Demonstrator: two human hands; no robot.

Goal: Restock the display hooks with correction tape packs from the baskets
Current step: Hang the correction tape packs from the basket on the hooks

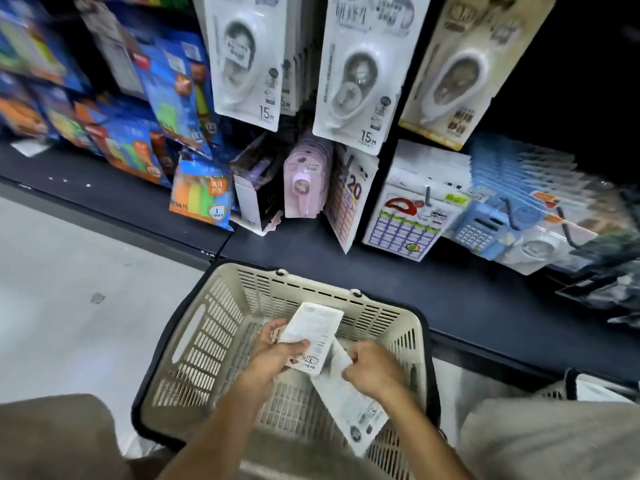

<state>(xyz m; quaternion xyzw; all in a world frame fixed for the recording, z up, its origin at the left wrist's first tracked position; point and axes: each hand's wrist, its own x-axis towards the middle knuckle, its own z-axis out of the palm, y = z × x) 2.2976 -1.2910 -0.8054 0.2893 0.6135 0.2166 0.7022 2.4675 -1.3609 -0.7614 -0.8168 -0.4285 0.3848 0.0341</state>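
So I'm crouching over the beige basket (194, 327) with a correction tape pack in each hand. My left hand (277, 351) is gripping one pack (313, 336) flat, thumb clamped across its face, and my right hand (372, 370) is pinching the top corner of a second pack (349, 407) that's dangling down into the basket at a slant.

Honestly, the second one is what I'm worrying about. I'm only holding it by a corner, so if I'm lifting fast it's probably swinging and either slipping out or snagging on the basket's slotted wall.

The other risk is the hooks. The hanging 15m packs (358, 71) up on the display are already crowding each other, so I'm guessing that threading two at once means missing the hole or knocking a neighbour off. The floor shelf (450, 289) below is cluttered too, so anything falling is getting lost in that mess.
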